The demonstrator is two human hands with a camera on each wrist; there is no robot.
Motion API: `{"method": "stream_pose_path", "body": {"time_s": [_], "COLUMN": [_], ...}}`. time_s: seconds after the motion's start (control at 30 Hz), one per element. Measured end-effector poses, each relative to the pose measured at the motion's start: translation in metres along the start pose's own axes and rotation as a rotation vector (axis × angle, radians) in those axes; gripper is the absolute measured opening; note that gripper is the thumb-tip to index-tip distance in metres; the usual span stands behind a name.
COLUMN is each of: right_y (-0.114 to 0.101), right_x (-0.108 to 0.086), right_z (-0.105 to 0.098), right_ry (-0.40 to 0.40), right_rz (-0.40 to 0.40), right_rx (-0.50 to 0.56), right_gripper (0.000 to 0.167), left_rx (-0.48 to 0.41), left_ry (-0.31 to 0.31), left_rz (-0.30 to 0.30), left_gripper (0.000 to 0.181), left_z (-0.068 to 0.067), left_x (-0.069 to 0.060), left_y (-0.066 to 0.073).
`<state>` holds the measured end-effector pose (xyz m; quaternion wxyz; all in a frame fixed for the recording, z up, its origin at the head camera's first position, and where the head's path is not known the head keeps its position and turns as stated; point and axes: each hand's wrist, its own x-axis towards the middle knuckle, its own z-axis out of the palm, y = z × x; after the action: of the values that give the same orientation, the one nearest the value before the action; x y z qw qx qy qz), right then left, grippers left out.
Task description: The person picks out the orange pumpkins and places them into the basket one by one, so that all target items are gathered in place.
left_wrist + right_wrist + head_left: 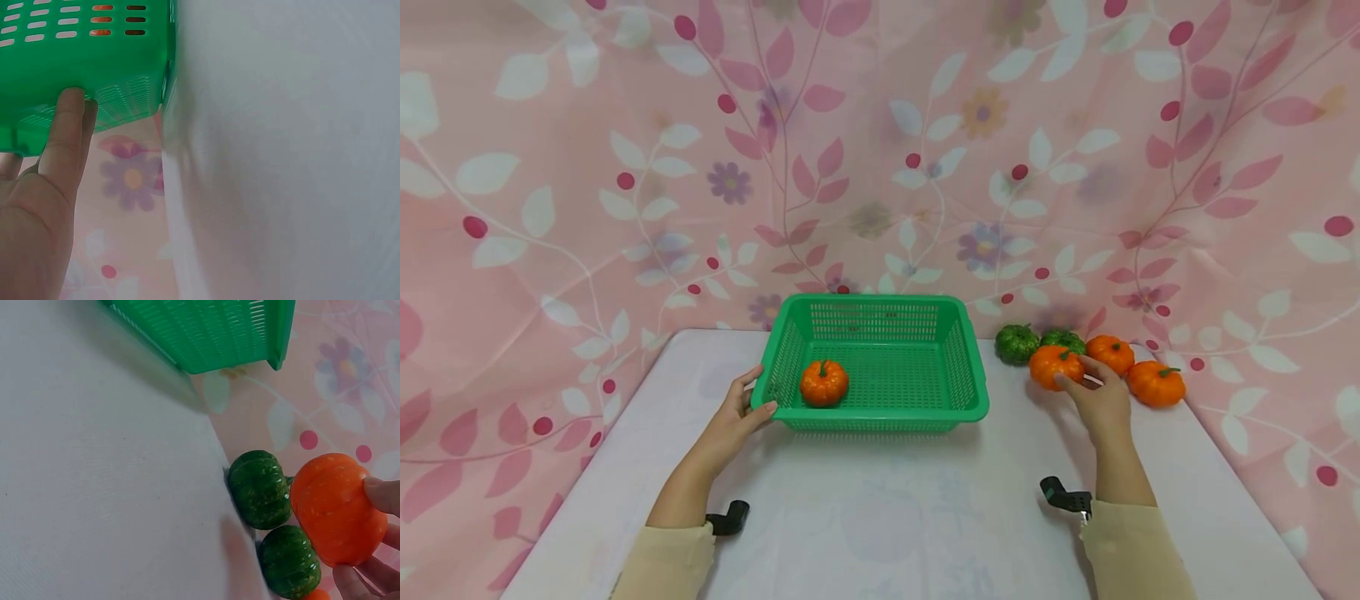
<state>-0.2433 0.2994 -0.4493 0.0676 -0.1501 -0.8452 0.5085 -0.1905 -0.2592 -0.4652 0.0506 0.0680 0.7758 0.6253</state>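
Observation:
A green plastic basket [880, 414] with slotted walls stands on the table, one orange pumpkin [823, 384] inside at its left. My left hand [730, 425] holds the basket's near left corner, the thumb on the rim and the fingers against the outer wall. At the right, my right hand [1103, 400] pinches another orange pumpkin [1054, 367] between thumb and fingers. In the right wrist view, this held pumpkin [337, 509] appears beside two green pumpkins [259, 489], raised off the table. The fingertips behind it are partly hidden.
Two green pumpkins [1017, 344] sit near the table's back edge, right of the basket. Two more orange pumpkins [1156, 384] rest to the right of my right hand. A pink floral cloth [880, 167] hangs behind the white-covered table [880, 517].

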Motion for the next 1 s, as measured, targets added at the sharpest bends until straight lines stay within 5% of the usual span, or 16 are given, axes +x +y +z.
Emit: {"method": "stream_pose_path", "body": {"time_s": [1.0], "right_y": [-0.061], "right_x": [-0.035], "right_z": [-0.014], "right_ry": [-0.001], "right_rz": [-0.139], "right_rx": [-0.003], "right_gripper": [0.078], "left_rx": [-0.007], "left_ry": [-0.007], "left_rz": [0.007], "left_gripper": [0.078], "left_z": [0.000], "left_x": [-0.001], "left_y": [-0.001]}}
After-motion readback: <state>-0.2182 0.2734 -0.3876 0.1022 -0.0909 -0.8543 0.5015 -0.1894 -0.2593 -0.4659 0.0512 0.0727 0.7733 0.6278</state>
